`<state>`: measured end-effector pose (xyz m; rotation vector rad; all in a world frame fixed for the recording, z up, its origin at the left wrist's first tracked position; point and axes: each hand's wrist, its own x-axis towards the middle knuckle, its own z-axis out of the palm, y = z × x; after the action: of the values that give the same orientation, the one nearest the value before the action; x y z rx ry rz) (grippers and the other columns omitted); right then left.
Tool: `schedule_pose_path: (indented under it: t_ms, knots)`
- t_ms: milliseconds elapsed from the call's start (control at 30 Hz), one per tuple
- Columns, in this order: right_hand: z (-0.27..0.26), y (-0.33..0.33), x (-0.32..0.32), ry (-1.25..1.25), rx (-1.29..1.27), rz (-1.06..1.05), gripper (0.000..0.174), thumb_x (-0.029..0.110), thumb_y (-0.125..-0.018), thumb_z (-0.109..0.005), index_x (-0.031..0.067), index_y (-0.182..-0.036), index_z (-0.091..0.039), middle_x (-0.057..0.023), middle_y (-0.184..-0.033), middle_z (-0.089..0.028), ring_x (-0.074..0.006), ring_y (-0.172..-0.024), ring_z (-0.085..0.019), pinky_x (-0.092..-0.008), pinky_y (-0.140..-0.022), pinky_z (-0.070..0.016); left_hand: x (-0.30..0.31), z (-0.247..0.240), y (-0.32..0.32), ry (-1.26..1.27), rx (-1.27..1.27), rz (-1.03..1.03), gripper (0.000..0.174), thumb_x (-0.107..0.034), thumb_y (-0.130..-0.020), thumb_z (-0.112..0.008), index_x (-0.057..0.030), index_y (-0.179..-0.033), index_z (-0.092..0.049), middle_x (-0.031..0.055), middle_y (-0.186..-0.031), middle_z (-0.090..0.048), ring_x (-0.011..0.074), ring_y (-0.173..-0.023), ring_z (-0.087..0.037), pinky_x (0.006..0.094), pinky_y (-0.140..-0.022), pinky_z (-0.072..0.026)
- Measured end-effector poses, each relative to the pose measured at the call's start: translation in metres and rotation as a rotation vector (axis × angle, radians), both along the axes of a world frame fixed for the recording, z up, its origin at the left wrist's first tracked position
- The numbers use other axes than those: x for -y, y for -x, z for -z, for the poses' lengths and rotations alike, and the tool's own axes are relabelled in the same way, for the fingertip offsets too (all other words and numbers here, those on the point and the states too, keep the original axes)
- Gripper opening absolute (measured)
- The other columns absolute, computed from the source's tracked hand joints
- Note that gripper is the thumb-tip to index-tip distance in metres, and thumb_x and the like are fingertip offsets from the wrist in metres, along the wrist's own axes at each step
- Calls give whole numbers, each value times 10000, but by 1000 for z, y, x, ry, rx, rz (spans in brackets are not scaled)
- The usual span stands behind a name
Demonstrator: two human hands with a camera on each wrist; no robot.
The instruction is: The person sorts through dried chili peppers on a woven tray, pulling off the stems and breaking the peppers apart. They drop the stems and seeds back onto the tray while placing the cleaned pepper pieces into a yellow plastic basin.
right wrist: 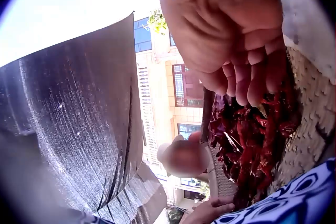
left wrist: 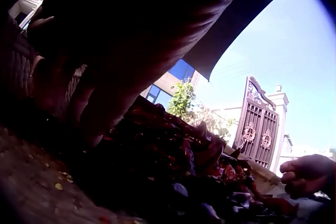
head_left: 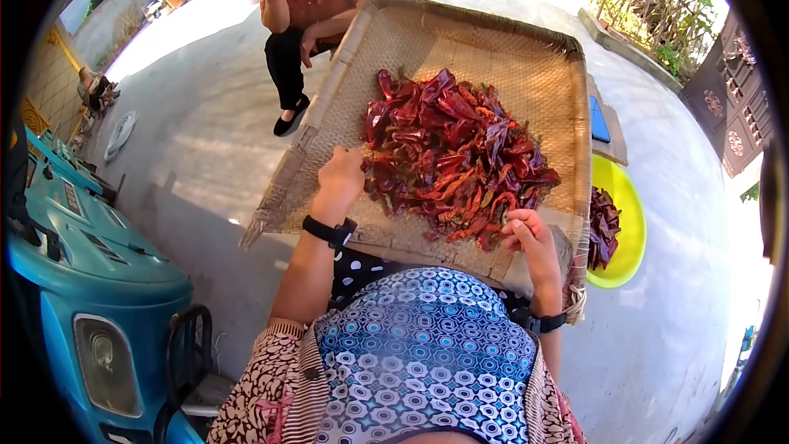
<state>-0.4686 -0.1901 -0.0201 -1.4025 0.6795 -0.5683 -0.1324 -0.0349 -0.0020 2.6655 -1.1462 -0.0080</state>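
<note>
Dried red peppers (head_left: 460, 156) lie heaped in a large woven tray (head_left: 526, 57) in front of me. In the head view my left hand (head_left: 341, 174) reaches to the left edge of the heap. Its fingers point down toward the weave in the dark left wrist view, and their tips are partly hidden in shadow. My right hand (head_left: 532, 240) is at the near right edge of the heap, fingers loosely bent. In the right wrist view its palm faces the camera and its fingertips overlap the peppers, with nothing visible in the palm.
A yellow-green basin (head_left: 629, 230) with more dark red peppers (head_left: 604, 230) stands right of the tray, near a blue flat object (head_left: 599, 120) on cardboard. A seated person (head_left: 325, 0) is beyond the tray's far left corner. A teal vehicle (head_left: 99, 255) stands at left.
</note>
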Motion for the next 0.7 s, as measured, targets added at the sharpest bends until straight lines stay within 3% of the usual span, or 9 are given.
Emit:
schedule_pose_path:
  t_ms: [133, 267, 433, 533, 700]
  knots:
    - [6, 0, -1, 7, -46, -39, 230, 225, -982, -550, 65, -1145, -581, -19, -917, -649, -59, -709, -584, -209, -643, -467, -3, 13, -9, 17, 56, 54, 246, -61, -833, -607, -44, -1075, -563, 181, -1088, -563, 392, -929, -626, 456, -780, -524]
    - [6, -2, -1, 19, -42, -65, 228, 223, -981, -553, 65, -1143, -579, -18, -914, -652, -56, -708, -583, -203, -642, -464, -1, 27, -18, 79, 66, 16, 232, -59, -783, -634, -48, -996, -542, 177, -973, -587, 396, -918, -594, 469, -771, -483]
    - [2, -3, -4, 39, -42, -81, 235, 221, -981, -553, 61, -1152, -574, -24, -921, -652, -63, -719, -586, -208, -647, -467, 0, 1, 2, 91, -28, -21, 251, -91, -771, -632, -64, -1010, -562, 152, -1004, -599, 366, -938, -597, 455, -770, -485]
    - [-3, -7, -7, 51, -45, -142, 245, 217, -982, -553, 55, -1165, -565, -28, -923, -651, -71, -731, -585, -215, -656, -469, 1, -24, 38, 239, -145, 317, 256, -87, -774, -615, -66, -1025, -570, 163, -998, -588, 372, -919, -610, 461, -787, -496]
    - [-10, -19, -20, 58, -66, -235, 254, 200, -985, -559, 34, -1177, -552, -23, -903, -644, -74, -740, -576, -229, -672, -475, 26, -23, 106, 163, -318, 711, 255, -130, -778, -623, -108, -1031, -594, 113, -1001, -573, 322, -911, -606, 423, -742, -496]
